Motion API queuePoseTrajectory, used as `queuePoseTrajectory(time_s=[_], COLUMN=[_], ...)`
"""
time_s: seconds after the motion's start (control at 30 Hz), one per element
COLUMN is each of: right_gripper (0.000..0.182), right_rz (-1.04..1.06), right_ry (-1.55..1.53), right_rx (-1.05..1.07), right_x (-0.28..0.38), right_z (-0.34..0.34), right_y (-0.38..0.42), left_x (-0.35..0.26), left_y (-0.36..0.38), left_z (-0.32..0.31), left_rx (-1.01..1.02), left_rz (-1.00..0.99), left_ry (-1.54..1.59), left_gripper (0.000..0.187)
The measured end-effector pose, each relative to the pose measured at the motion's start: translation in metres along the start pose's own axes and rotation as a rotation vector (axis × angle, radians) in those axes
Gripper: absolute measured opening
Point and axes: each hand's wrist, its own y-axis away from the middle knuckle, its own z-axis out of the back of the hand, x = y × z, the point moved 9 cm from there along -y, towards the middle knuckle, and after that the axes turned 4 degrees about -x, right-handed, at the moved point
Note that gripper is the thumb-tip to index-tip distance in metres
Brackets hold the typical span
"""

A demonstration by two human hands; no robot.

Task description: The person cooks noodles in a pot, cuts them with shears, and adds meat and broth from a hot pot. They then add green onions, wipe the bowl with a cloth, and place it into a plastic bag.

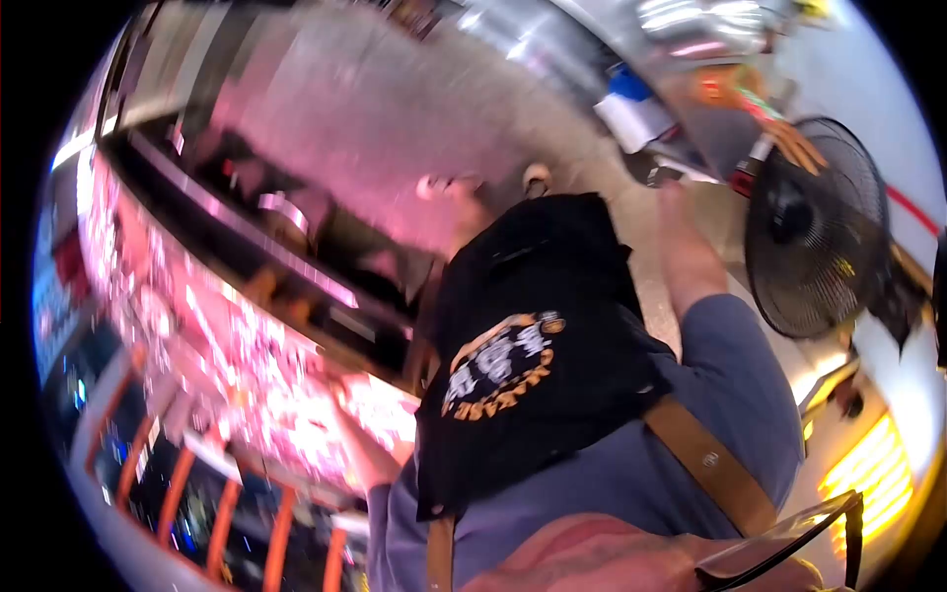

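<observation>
My left hand [333, 388] reaches over the brightly lit display counter [266, 385], at its near end. Pink glare and motion smear its fingers, so I cannot tell what they hold. The counter is covered with glinting pink and white goods, too blurred to name. My right hand [671, 184] is stretched forward on the other side, beside a pale strip and a dark shape. Just beyond it is a white and blue bundle [634, 113]. A black apron [523, 345] with a printed logo and brown straps covers my front.
A black fan [817, 229] stands to the right, close to my right arm. Above it is an orange-brown, finger-like shape [792, 143]. Dark shelving [256, 237] runs under the counter. Orange bars [225, 523] stand beyond the counter, and grey floor [365, 118] stretches ahead.
</observation>
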Motion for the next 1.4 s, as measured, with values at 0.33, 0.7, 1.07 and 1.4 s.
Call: queuePoseTrajectory(time_s=[0.33,0.7,1.07,1.4], right_gripper=[0.024,0.023,0.026,0.021], right_rz=[-0.21,-0.025,-0.132,0.229], right_ry=[-0.425,-0.554,-0.629,0.632], right_rx=[-0.008,0.271,0.131,-0.179], right_x=[0.069,0.127,0.088,0.087], right_z=[-0.002,-0.036,-0.019,0.029], right_y=[-0.023,0.037,0.061,0.088], left_x=[-0.313,-0.221,-0.201,-0.182], left_y=[0.235,0.28,0.328,0.294], left_z=[-0.085,-0.094,-0.133,-0.162], left_rx=[1.195,1.073,1.191,1.216], left_rz=[0.038,0.348,0.39,0.229], left_ry=[0.486,0.264,0.456,0.423], left_gripper=[0.03,0.036,0.033,0.03])
